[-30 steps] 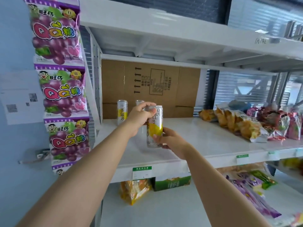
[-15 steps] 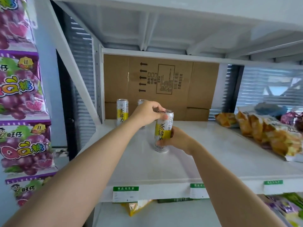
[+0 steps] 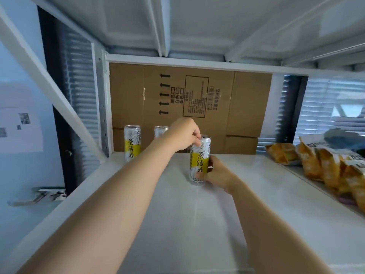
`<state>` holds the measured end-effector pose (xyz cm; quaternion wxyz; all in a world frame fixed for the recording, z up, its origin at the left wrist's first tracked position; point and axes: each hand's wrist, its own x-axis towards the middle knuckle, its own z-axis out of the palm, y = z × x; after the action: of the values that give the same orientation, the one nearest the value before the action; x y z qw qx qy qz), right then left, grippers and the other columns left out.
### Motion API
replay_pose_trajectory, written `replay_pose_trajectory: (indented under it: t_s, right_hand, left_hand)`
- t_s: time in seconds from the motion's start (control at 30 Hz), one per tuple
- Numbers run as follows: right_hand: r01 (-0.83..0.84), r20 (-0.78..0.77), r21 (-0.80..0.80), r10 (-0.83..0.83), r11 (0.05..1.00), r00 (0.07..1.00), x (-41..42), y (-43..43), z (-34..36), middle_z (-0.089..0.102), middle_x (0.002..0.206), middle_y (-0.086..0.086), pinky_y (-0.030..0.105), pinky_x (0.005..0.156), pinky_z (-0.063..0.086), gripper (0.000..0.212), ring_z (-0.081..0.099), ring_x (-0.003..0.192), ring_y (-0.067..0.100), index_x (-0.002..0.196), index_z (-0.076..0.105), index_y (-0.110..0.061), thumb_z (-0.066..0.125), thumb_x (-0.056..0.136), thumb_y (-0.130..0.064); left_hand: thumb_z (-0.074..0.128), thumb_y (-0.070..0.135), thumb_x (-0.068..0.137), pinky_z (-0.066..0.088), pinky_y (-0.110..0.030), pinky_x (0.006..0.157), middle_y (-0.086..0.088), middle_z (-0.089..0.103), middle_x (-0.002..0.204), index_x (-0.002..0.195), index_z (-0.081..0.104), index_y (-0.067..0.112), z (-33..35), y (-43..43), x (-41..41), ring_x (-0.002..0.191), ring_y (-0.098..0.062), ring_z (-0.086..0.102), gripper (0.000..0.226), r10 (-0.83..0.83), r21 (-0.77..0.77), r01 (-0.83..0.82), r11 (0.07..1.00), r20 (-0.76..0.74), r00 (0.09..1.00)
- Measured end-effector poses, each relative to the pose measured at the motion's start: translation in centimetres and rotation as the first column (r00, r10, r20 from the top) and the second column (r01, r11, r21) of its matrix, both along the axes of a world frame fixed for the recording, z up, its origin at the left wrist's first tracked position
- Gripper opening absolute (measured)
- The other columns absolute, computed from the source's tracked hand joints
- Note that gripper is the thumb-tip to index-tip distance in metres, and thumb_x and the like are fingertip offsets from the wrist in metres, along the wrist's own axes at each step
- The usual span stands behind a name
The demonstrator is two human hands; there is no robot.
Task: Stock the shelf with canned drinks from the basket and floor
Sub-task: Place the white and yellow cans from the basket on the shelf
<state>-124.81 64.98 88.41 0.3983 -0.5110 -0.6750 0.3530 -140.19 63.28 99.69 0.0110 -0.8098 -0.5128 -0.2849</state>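
A tall silver can with a yellow band (image 3: pixel 199 161) stands upright on the white shelf (image 3: pixel 177 224), near its middle. My left hand (image 3: pixel 183 135) grips the can's top rim from above. My right hand (image 3: pixel 214 173) holds the lower part of the can from the right side. Two more cans of the same kind stand at the back left: one (image 3: pixel 132 142) in full view, the other (image 3: pixel 161 131) partly hidden behind my left hand. No basket is in view.
A flattened cardboard box (image 3: pixel 246 107) lines the back of the shelf. Orange snack bags (image 3: pixel 324 165) lie along the right side. A white upright and slanted brace (image 3: pixel 59 99) bound the left. The shelf above (image 3: pixel 197 26) hangs low overhead.
Both hands have carried the can forward and down onto the shelf. My head has moved closer in, so the hanging candy bags at the left have left the view.
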Motion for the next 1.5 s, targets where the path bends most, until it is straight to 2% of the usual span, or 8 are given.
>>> replay_pose_trajectory:
  t_s: [0.1,0.33,0.7,0.83,0.97,1.1,1.27,1.5]
  right_hand:
    - [0.059,0.01,0.017,-0.06,0.998,0.998,0.2,2.6,-0.3,0.062,0.118,0.003,0.04,0.095,0.051,0.062,0.06,0.108,0.02,0.129,0.044,-0.012,0.078,0.077,-0.009]
    - [0.08,0.044,0.034,-0.081,0.996,0.996,-0.2,6.8,-0.7,0.063,0.119,0.001,0.036,0.093,0.049,0.055,0.06,0.11,0.02,0.126,0.049,-0.011,0.077,0.08,-0.013]
    - [0.07,-0.087,0.052,-0.066,0.996,0.994,-0.5,8.7,-2.3,0.069,0.113,-0.006,0.045,0.097,0.051,0.056,0.066,0.102,0.015,0.124,0.056,-0.025,0.08,0.073,-0.022]
    - [0.014,-0.107,0.068,-0.006,0.998,0.994,-0.6,9.1,-2.7,0.071,0.11,-0.011,0.047,0.101,0.048,0.054,0.067,0.104,0.013,0.116,0.059,-0.034,0.08,0.067,-0.033]
    - [0.031,0.021,0.055,-0.033,0.998,0.999,-1.0,10.4,-3.6,0.069,0.111,-0.019,0.046,0.103,0.044,0.048,0.063,0.11,0.011,0.097,0.053,-0.061,0.068,0.053,-0.07]
    - [0.058,0.104,0.05,-0.063,0.997,0.993,-1.2,9.5,-2.9,0.067,0.117,-0.017,0.047,0.104,0.04,0.052,0.061,0.114,0.012,0.098,0.054,-0.047,0.06,0.054,-0.075]
    - [0.13,0.232,0.101,-0.15,0.986,0.961,-1.8,8.0,-1.7,0.062,0.126,-0.014,0.039,0.101,0.034,0.04,0.055,0.12,0.015,0.126,0.052,-0.035,0.06,0.089,-0.05]
    - [0.165,0.25,0.119,-0.191,0.979,0.949,-1.8,8.1,-1.9,0.064,0.125,-0.012,0.04,0.1,0.036,0.041,0.057,0.117,0.015,0.124,0.056,-0.033,0.06,0.088,-0.053]
  left_hand:
    - [0.076,0.023,0.082,0.041,-0.024,0.082,-0.003,0.071,0.113,0.107,0.075,0.012,0.0,2.3,0.5,0.099,-0.02,0.064,0.027,0.031,0.003,-0.031,1.0,-0.006,1.0]
    - [0.074,0.023,0.084,0.043,-0.028,0.08,-0.005,0.071,0.106,0.104,0.073,0.011,0.0,6.3,1.2,0.092,-0.02,0.063,0.024,0.086,-0.006,-0.087,0.996,-0.042,0.995]
    - [0.077,0.023,0.08,0.038,-0.024,0.069,0.004,0.063,0.094,0.106,0.073,0.012,1.7,8.0,0.8,0.084,-0.013,0.056,0.028,0.088,-0.099,-0.096,0.99,-0.085,0.993]
    - [0.078,0.023,0.079,0.04,-0.026,0.069,-0.001,0.07,0.099,0.103,0.073,0.012,2.0,7.8,-0.3,0.085,-0.015,0.06,0.026,0.104,-0.114,-0.116,0.987,-0.105,0.989]
    - [0.078,0.025,0.079,0.039,-0.025,0.077,0.0,0.07,0.109,0.104,0.074,0.013,1.1,7.5,-1.1,0.091,-0.012,0.059,0.028,0.111,-0.069,-0.111,0.991,0.005,0.994]
    - [0.075,0.022,0.082,0.038,-0.024,0.079,-0.002,0.07,0.114,0.108,0.073,0.011,0.4,7.5,-0.2,0.09,-0.01,0.055,0.029,0.105,-0.024,-0.106,0.994,-0.004,0.994]
    - [0.073,0.02,0.084,0.038,-0.024,0.079,-0.004,0.069,0.113,0.112,0.071,0.011,0.2,7.9,-0.2,0.094,-0.015,0.059,0.03,0.123,-0.007,-0.123,0.992,-0.025,0.992]
    - [0.073,0.019,0.084,0.038,-0.025,0.078,-0.003,0.07,0.11,0.112,0.071,0.013,-0.3,8.4,-0.4,0.092,-0.012,0.057,0.029,0.12,0.013,-0.12,0.993,0.027,0.992]
